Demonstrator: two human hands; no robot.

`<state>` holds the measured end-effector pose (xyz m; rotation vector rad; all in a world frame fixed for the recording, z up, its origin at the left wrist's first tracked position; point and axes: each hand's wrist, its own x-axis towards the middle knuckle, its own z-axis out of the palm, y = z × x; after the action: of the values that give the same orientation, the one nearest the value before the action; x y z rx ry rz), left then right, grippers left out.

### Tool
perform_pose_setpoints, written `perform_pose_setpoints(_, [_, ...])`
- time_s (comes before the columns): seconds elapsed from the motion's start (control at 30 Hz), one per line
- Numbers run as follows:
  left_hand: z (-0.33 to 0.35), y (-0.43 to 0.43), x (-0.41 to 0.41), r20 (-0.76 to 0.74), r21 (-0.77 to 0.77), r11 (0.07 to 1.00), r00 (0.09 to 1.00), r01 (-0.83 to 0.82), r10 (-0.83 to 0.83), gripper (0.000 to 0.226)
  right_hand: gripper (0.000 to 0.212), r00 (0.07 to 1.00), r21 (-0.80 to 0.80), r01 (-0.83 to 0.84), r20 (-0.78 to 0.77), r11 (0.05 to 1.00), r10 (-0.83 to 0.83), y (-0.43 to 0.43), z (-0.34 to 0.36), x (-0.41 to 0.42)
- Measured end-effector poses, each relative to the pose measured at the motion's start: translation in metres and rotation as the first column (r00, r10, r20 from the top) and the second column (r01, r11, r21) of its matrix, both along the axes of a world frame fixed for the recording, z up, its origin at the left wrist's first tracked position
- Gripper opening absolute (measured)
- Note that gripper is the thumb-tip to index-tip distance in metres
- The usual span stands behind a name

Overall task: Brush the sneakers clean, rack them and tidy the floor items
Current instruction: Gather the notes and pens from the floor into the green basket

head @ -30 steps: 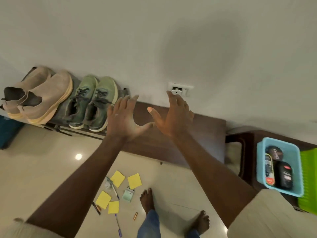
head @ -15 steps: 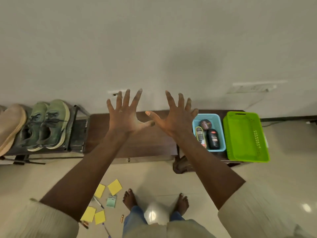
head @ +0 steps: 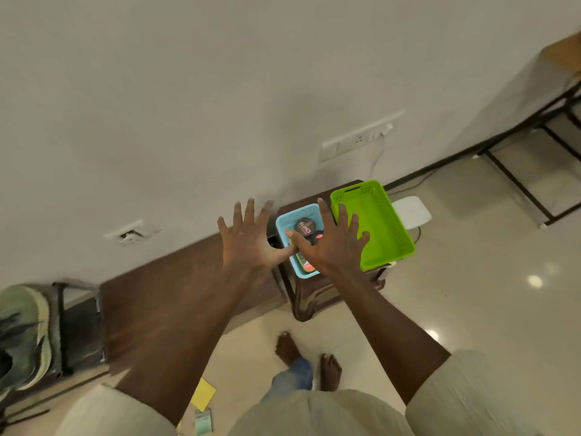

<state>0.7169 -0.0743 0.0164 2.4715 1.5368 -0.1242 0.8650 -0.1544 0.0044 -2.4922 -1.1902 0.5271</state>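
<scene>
Background now: blue basket (head: pixel 298 211) behind right hand (head: pixel 333 247).

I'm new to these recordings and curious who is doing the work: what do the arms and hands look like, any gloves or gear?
They are two bare human hands, the left hand and the right hand, with no gloves, rings or watch showing. The forearms are uncovered. Loose cream fabric sleeves, the left sleeve and the right sleeve, end about the elbow. No cables or markings are visible.

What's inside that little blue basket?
A round dark tin lies in the blue basket, with another dark container and a red-labelled item. The right hand hides the rest.
</scene>
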Motion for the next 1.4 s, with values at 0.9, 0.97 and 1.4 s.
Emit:
perform_pose_setpoints(0.9, [-0.168,0.007,0.244,0.219,-0.885,0.423,0.625,-0.198,0.75,0.086,0.132,0.889,-0.309,0.296,-0.257,0.904,-0.379,0.022,-0.141,0.231])
perform_pose_setpoints(0.97, [-0.176,0.006,0.248,0.207,-0.917,0.359,0.56,-0.175,0.803,0.091,0.134,0.868,-0.334,0.282,-0.312,0.9,-0.387,0.028,-0.147,0.235])
perform_pose_setpoints(1.4, [-0.151,-0.005,0.226,0.32,-0.889,0.431,0.465,-0.153,0.826,0.081,0.11,0.856,-0.182,0.337,-0.349,0.924,-0.382,0.018,-0.11,0.206])
